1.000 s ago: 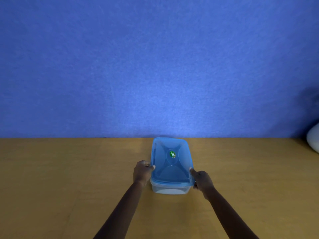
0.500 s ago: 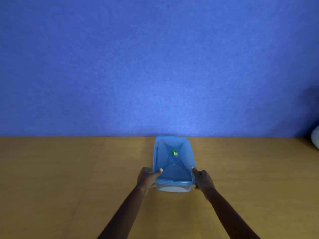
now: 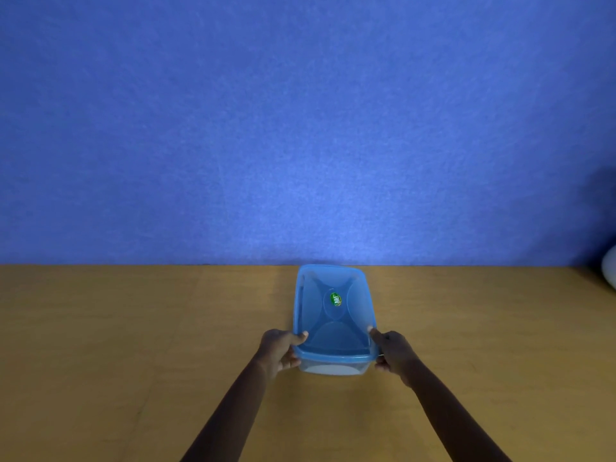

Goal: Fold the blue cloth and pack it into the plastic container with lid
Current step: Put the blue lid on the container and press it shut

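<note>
Plastic container (image 3: 335, 368) sat on the wooden table (image 3: 133, 345) at lower centre of the frame, its blue lid (image 3: 333, 311) on top. My left hand (image 3: 278, 353) gripped its near left corner, thumb over the lid's rim; my right hand (image 3: 393, 353) clasped the near right corner likewise. I could not tell whether the cloth lay inside.

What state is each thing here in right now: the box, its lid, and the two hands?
Plastic container: on the wooden table, lying flat, contents too hazy to make out.
Blue lid: on top of the container, covering it.
Left hand: gripping the near left corner of the container, thumb on the lid.
Right hand: gripping the near right corner, thumb on the lid.
White object: at the right edge, mostly cut off, cannot tell.
</note>
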A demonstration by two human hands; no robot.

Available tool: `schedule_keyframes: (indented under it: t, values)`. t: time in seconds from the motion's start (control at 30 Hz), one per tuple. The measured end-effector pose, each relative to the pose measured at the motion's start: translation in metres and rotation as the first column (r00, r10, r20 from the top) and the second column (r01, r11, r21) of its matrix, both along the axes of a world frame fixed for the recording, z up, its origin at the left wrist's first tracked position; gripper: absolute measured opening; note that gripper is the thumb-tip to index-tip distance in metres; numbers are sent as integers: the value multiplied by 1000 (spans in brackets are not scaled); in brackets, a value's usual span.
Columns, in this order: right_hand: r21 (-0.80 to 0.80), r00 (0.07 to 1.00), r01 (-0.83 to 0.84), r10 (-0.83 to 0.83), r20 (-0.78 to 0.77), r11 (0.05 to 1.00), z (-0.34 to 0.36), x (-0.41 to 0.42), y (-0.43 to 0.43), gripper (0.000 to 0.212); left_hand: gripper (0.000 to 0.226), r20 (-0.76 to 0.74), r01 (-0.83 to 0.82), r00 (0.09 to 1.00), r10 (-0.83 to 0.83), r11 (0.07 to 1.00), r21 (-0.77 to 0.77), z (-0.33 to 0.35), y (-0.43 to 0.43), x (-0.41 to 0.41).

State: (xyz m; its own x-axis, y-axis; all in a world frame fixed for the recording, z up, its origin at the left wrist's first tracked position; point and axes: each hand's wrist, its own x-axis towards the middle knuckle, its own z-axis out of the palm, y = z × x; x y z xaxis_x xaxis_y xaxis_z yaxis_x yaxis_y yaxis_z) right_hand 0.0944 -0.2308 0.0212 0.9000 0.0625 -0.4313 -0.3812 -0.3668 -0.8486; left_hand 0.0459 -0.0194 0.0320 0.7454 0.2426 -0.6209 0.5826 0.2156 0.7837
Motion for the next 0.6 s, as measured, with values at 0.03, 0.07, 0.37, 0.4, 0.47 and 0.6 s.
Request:
schedule_keyframes:
  t: [0.03, 0.07, 0.37, 0.4, 0.47, 0.6]
  values:
    - [0, 1000, -20, 20, -20, 1000, 3, 2, -3, 36, 15, -20, 35, 999, -35, 999, 20, 1, 2, 1]
    - [-3, 999, -37, 37, -28, 999, 5, 4, -6, 36, 19, -33, 61, 998, -60, 997, 48, 2, 4, 3]
    - [30, 997, 53, -55, 62, 998, 9, 49, 0, 47, 27, 134, -126, 983, 124, 992, 3, 23, 10, 59]
    - [35, 995, 63, -66, 72, 997, 10, 56, 3, 43, 24, 147, -133, 981, 130, 991, 10, 24, 10, 66]
    - [23, 992, 84, -86, 97, 996, 11, 72, 11, 38, 16, 165, -133, 978, 125, 990, 36, 24, 9, 83]
    - [-149, 988, 66, -44, 147, 987, 14, 98, 24, 46, 31, 184, -130, 978, 100, 978, 162, 16, 9, 111]
